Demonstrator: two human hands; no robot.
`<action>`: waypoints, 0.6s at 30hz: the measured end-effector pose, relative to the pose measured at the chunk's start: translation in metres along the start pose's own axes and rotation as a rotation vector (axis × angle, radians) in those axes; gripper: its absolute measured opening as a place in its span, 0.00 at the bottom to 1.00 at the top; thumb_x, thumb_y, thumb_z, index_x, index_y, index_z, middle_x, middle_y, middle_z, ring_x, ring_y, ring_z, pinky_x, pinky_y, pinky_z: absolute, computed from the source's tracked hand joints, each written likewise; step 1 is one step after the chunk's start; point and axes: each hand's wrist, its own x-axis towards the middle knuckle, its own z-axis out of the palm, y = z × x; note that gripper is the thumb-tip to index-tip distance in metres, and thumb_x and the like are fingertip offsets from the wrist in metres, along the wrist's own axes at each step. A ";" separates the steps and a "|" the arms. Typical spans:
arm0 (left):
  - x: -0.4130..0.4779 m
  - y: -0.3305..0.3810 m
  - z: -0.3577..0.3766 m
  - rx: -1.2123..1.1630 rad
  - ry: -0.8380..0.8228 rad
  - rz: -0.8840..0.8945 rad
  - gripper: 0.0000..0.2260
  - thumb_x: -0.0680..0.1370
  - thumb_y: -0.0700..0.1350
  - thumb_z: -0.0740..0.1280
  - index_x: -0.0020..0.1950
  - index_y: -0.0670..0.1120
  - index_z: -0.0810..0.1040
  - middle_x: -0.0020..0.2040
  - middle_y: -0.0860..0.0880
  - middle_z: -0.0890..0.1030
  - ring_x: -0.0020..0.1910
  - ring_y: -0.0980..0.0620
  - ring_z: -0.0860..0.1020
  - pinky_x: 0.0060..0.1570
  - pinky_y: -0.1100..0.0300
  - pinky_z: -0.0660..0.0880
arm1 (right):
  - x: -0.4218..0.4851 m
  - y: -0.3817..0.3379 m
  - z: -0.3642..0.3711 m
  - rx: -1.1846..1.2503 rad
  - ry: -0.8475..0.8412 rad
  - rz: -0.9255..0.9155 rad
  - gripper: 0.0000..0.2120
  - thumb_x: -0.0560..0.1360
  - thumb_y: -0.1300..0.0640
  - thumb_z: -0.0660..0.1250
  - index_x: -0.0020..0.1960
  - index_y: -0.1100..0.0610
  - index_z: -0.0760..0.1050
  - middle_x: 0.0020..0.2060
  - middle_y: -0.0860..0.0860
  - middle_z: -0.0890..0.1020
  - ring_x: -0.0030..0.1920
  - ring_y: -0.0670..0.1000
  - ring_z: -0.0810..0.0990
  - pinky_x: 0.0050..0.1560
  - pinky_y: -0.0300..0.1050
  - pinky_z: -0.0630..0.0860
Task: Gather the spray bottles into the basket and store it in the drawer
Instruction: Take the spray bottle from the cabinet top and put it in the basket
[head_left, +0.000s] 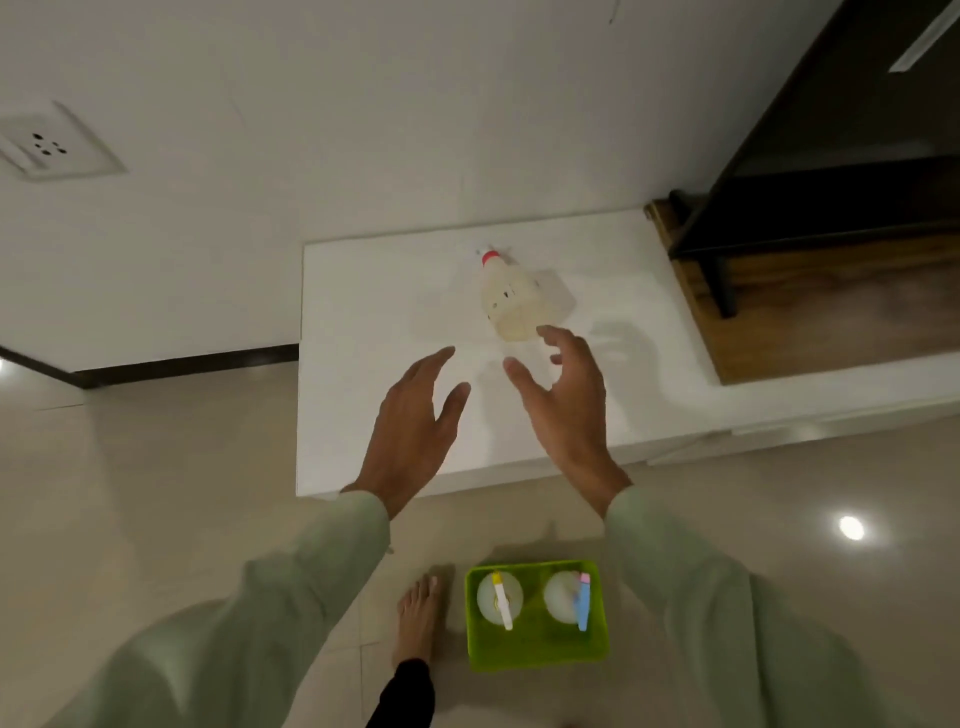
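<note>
A pale translucent spray bottle with a red collar (511, 299) stands on the white cabinet top (363, 338). My right hand (563, 405) hovers open just in front of it, fingertips close to its base. My left hand (410, 431) is open to the left of the bottle, over the cabinet top. On the floor below sits a green basket (537, 652). It holds two white spray bottles, one with a yellow-and-white trigger head (500, 597) and one with a pink-and-blue head (569, 597).
My bare foot (418, 618) is just left of the basket on the glossy tiled floor. A dark wooden shelf unit (831, 234) stands to the right of the cabinet. A wall socket (44, 145) is at the far left.
</note>
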 end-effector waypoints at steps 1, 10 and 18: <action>0.018 -0.003 0.001 -0.016 -0.014 -0.005 0.22 0.82 0.54 0.61 0.75 0.53 0.66 0.73 0.53 0.72 0.69 0.50 0.73 0.70 0.50 0.69 | 0.020 -0.001 0.004 -0.011 0.012 0.015 0.28 0.74 0.43 0.71 0.70 0.50 0.70 0.67 0.48 0.76 0.65 0.53 0.75 0.60 0.54 0.78; 0.162 -0.024 0.003 -0.050 -0.094 -0.007 0.22 0.82 0.51 0.63 0.75 0.49 0.68 0.72 0.49 0.74 0.69 0.46 0.73 0.68 0.45 0.70 | 0.164 -0.012 0.051 -0.220 -0.107 0.221 0.39 0.67 0.33 0.71 0.72 0.48 0.65 0.64 0.51 0.76 0.64 0.56 0.75 0.55 0.49 0.68; 0.210 -0.047 0.002 -0.022 -0.125 -0.020 0.20 0.82 0.48 0.63 0.73 0.48 0.70 0.72 0.49 0.74 0.68 0.44 0.74 0.68 0.45 0.70 | 0.213 -0.007 0.083 -0.244 -0.285 0.397 0.18 0.64 0.44 0.74 0.48 0.53 0.77 0.42 0.49 0.82 0.42 0.54 0.83 0.44 0.48 0.78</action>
